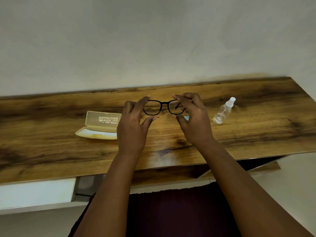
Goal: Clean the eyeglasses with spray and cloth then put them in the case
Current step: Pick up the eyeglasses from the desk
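Black-framed eyeglasses (pixel 162 107) are held up over the middle of the wooden table (pixel 248 134), lenses facing me. My left hand (pixel 132 124) grips the frame's left end with curled fingers. My right hand (pixel 194 118) holds the right end near the hinge, where a temple shows behind the lens. A bit of light blue cloth (pixel 186 118) peeks out under my right hand's palm. The cream glasses case (pixel 100 125) lies open to the left of my left hand. A clear spray bottle (pixel 224 111) with a white cap lies tilted on the table, right of my right hand.
The table's back edge meets a pale wall (pixel 153 40). A white drawer front (pixel 37 194) sits below the table's front edge at left. Dark maroon clothing (pixel 171 212) fills the space under my arms.
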